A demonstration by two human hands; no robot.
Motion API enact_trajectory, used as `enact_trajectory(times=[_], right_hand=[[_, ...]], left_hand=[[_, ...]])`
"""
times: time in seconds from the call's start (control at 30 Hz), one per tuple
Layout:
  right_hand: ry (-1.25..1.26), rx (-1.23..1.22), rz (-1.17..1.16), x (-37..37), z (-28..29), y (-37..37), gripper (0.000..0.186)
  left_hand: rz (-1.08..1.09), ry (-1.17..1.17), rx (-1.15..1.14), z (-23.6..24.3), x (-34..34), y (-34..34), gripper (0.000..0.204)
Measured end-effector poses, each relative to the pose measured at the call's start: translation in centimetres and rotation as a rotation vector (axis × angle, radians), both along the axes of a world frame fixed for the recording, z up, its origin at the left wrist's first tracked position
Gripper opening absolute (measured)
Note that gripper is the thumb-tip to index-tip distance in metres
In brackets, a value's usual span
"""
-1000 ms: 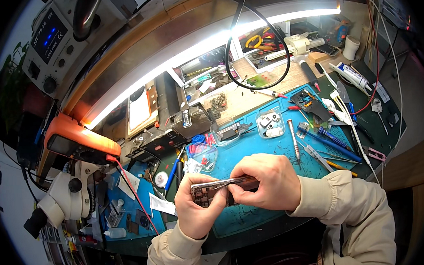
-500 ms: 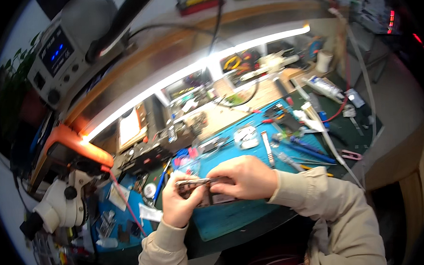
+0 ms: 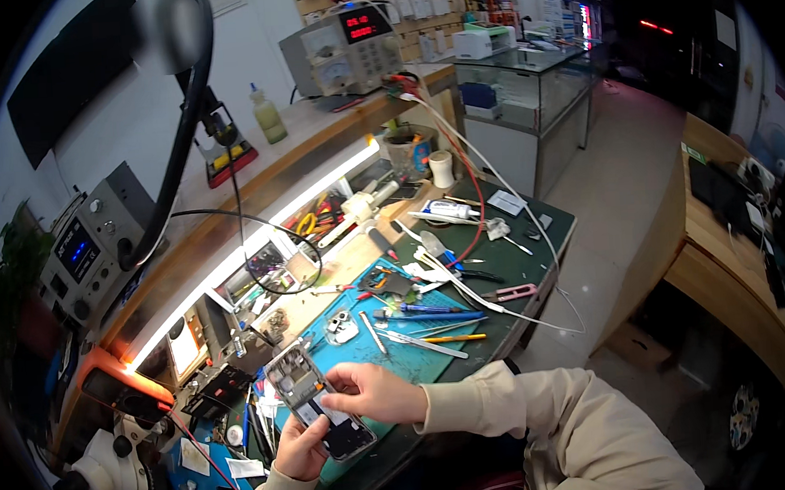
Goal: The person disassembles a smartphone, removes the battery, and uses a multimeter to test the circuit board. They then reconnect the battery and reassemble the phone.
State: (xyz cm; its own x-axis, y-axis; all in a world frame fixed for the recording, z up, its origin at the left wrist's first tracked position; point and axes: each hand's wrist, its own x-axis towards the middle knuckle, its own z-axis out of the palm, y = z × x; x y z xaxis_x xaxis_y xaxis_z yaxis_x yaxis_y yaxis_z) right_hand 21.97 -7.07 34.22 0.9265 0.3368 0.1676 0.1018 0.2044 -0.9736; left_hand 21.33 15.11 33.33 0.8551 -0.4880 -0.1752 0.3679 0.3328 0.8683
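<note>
An opened smartphone (image 3: 294, 377), its inner parts and dark lower section facing up, is tilted above the front of the blue work mat (image 3: 422, 366). My left hand (image 3: 301, 452) is closed on its lower left edge, the thumb lying over the front. From the right, my right hand (image 3: 379, 392) reaches over the middle of the phone. Its thumb and fingertips are drawn together at the phone's right side and face. Whether a small part sits between those fingertips cannot be made out.
Tweezers (image 3: 373, 332), blue-handled tools (image 3: 428, 316) and a clear dish (image 3: 340, 327) of small parts lie beyond my hands. A microscope (image 3: 110, 469) and an orange meter (image 3: 123, 387) stand left. A white cable (image 3: 541, 327) loops past the bench's right edge. Power supply (image 3: 345, 50) sits on the shelf.
The view has swung to the right, bringing in the shop floor and counter. The phone has turned from edge-on to showing its open inside. My right hand now bends over its face.
</note>
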Motion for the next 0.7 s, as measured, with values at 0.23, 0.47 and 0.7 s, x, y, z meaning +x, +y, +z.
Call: enact_trajectory(times=[0.23, 0.47, 0.7], right_hand=[[-0.515, -1.007, -0.976, -2.8, -0.3, -14.3, 0.019], [-0.329, -1.173, -0.980, 9.4, -2.2, -20.9, 0.030], [-0.169, -1.339, -0.731, 13.3, -1.5, -20.0, 0.031]], left_hand=[[-0.093, -0.015, 0.038, -0.3, -0.2, -1.6, 0.050], [-0.033, -0.113, 0.016, -1.0, 1.5, -2.6, 0.055], [0.075, -0.184, -0.077, 0.4, 2.1, -4.4, 0.061]])
